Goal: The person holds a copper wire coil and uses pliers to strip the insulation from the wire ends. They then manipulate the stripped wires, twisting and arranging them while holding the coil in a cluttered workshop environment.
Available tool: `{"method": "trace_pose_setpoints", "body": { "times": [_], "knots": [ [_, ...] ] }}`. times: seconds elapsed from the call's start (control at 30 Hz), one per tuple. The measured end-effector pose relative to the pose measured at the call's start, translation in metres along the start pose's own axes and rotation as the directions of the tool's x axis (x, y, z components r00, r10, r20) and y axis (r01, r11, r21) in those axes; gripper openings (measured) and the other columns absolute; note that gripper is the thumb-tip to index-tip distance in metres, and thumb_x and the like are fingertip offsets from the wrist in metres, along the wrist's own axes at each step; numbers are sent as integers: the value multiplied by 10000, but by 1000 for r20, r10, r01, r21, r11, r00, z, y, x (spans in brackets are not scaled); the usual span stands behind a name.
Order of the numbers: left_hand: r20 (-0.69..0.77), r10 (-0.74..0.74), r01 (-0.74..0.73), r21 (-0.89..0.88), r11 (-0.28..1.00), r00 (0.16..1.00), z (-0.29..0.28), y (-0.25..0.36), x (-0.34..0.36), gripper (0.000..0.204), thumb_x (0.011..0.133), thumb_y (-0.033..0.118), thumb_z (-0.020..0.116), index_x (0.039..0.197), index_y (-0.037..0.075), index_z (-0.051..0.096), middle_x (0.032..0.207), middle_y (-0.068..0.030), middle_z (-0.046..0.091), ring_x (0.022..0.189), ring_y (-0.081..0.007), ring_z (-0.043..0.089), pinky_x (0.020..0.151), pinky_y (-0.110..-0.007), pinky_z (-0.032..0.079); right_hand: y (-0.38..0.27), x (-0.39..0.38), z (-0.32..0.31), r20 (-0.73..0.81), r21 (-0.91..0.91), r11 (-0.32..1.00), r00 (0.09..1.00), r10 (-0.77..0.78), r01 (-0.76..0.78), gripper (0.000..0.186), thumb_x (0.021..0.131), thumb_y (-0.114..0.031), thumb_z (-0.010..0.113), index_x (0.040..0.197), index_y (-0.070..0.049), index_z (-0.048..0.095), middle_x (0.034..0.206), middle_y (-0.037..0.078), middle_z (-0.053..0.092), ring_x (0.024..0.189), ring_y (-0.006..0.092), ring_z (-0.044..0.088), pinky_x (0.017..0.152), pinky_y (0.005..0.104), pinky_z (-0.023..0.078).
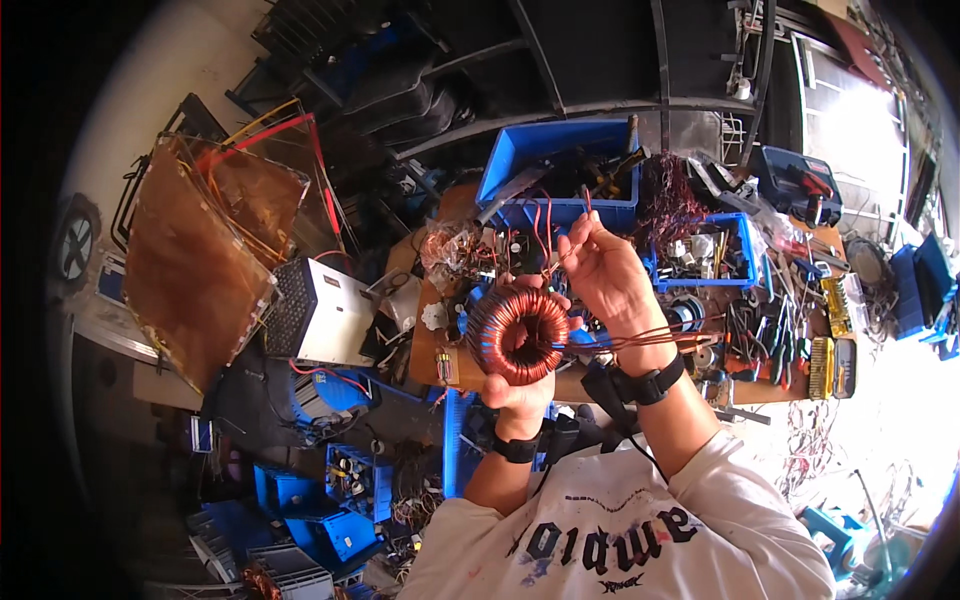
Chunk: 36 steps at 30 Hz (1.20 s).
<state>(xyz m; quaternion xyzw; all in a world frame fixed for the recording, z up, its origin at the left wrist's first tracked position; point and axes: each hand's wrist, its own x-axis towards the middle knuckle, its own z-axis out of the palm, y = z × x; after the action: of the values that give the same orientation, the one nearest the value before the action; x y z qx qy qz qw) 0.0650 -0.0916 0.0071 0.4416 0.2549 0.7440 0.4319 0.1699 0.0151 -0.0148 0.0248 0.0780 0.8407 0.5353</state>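
Observation:
A toroidal coil (487,335), a thick ring wound with copper wire and showing blue between some turns, is held up above the workbench. My left hand (518,402) grips it from below, with the thumb on the near side and fingertips showing past its far edge. My right hand (610,280) is just beyond and to the right, its thumb and fingers pinched on a reddish copper wire (587,199) whose end sticks up past the fingertips. More wire leads (545,230) rise from the coil's far side. A bundle of copper wires (650,338) runs rightward, past my right wrist.
The cluttered wooden workbench (428,355) carries a large blue bin (515,150), a smaller blue tray (750,250) of parts, and several pliers and screwdrivers (765,350). A white-fronted box (330,315) stands left, beside brown sheets (195,270). Blue bins (345,535) lie below left.

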Motion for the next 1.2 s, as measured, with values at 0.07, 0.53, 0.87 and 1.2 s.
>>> {"method": "trace_pose_setpoints", "body": {
  "times": [0.07, 0.53, 0.87, 1.2],
  "knots": [
    [-1, 12, -12, -3, 1000, 1000, 10, 2, -1, 1187, 579, 868, 594, 1360, 0, 382, 1291, -159, 518, 1007, -290, 628, 748, -422, 605, 0, -1, -5, 98, 0, 1000, 995, 5, -5, 203, 1024, -172, 423, 928, -23, 521, 811, 60, 572, 780, 184, 611, 853, 403, 563],
    [23, -76, 75, 9, 997, 997, 32, -2, -8, 983, 658, 713, 664, 1295, -3, 446, 1317, -166, 475, 1061, -289, 592, 832, -462, 581, -32, -27, 8, 27, -259, 961, 995, -91, 95, 230, 1006, -256, 485, 924, -56, 564, 762, 27, 579, 720, 179, 581, 799, 399, 534],
    [55, -110, 98, 176, 979, 992, 47, 2, -14, 1216, 575, 804, 675, 1395, -3, 283, 1305, -133, 449, 1082, -275, 576, 844, -442, 573, -46, -22, -7, 59, -255, 964, 994, 93, -75, 228, 1013, -238, 460, 992, -38, 567, 834, 39, 615, 789, 182, 641, 746, 336, 578],
    [94, -82, 67, 151, 986, 992, 53, 1, -14, 1199, 560, 821, 673, 1359, -10, 343, 1309, -131, 439, 1077, -269, 570, 842, -438, 578, -45, -23, -15, 1, -90, 984, 988, 155, -154, 224, 1019, -212, 443, 1020, -20, 559, 853, 59, 625, 801, 209, 653, 787, 378, 591]
  ]
}}
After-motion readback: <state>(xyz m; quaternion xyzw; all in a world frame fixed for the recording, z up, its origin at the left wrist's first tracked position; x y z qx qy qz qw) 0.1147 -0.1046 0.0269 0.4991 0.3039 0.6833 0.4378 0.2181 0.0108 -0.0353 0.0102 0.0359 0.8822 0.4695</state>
